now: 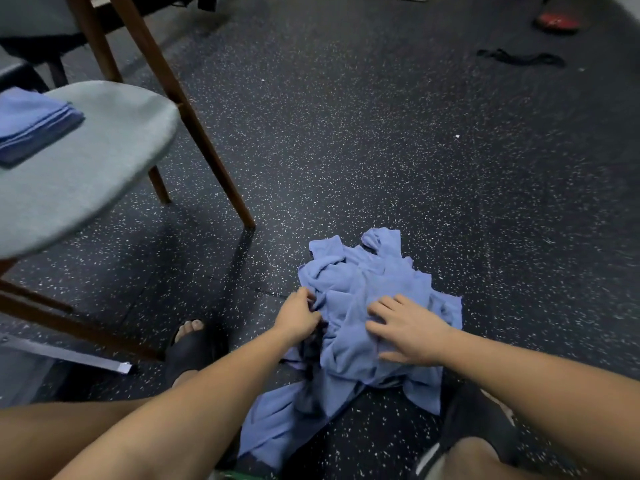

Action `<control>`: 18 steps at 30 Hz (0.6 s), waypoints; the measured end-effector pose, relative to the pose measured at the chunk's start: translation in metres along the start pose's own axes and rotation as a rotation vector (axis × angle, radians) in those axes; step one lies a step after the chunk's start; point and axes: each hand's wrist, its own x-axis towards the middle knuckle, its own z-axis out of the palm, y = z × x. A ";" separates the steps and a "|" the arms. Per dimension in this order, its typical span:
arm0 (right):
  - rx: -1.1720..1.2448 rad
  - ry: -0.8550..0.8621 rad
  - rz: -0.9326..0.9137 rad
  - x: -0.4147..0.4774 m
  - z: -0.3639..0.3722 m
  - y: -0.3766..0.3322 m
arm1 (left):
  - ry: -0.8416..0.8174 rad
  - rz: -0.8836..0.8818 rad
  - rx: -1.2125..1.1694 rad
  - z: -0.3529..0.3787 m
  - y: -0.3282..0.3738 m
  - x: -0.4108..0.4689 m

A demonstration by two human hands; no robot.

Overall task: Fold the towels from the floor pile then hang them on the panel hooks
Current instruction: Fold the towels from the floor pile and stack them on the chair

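Observation:
A crumpled pile of blue towels (360, 306) lies on the dark speckled floor between my feet. My left hand (298, 315) is at the pile's left edge, its fingers curled into the cloth and pinching a fold. My right hand (408, 327) rests on top of the pile with its fingers spread and fairly straight. A folded blue towel (33, 124) lies on the grey chair seat (104, 161) at the left. No panel hooks are in view.
The chair's wooden legs (194, 126) slant down to the floor just left of the pile. A black strap (519, 58) and a red object (557, 20) lie far back right. A metal bar (69, 355) lies at lower left. My sandalled feet flank the pile.

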 end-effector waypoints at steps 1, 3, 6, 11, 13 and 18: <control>-0.029 0.018 -0.001 -0.001 0.001 -0.001 | -0.022 0.035 0.031 0.000 0.007 -0.002; -0.018 0.038 0.089 0.002 0.004 -0.003 | -0.070 0.103 0.080 0.004 0.019 -0.007; 0.099 0.042 0.194 0.010 0.005 -0.003 | -0.036 0.165 0.065 0.011 0.029 -0.022; 0.410 0.011 0.352 0.009 -0.027 0.005 | 0.096 0.252 -0.171 0.014 0.049 -0.045; 0.485 0.027 0.409 0.008 -0.046 0.006 | 0.062 0.275 -0.139 0.006 0.066 -0.047; 0.602 0.129 0.508 0.006 -0.090 0.022 | -0.067 0.314 -0.133 -0.040 0.122 -0.047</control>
